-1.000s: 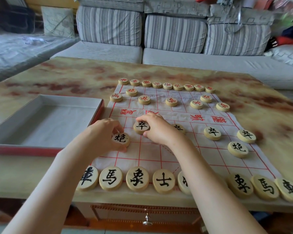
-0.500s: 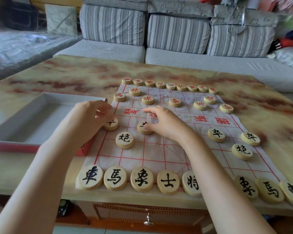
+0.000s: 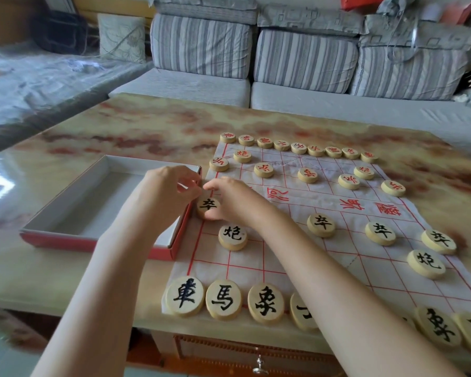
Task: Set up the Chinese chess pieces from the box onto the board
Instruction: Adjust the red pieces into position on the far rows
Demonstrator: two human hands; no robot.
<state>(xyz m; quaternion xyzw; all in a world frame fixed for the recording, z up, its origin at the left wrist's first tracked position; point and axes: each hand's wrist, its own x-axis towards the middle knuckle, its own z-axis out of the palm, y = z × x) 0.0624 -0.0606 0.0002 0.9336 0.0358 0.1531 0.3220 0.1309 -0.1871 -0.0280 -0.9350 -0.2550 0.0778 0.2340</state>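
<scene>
Fingers (image 3: 215, 185) of the right hand (image 3: 230, 198) pinch the black 卒 piece (image 3: 207, 204); left hand (image 3: 166, 186) fingers curled, grip unclear

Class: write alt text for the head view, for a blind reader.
The right hand pinches a black-lettered piece at the board's left edge, the left hand close beside it, next to an open box. Other pieces stand in rows.

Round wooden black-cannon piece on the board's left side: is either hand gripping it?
No, the round wooden cannon piece lies free; the left hand and right hand are at the black soldier piece beyond it.
</scene>
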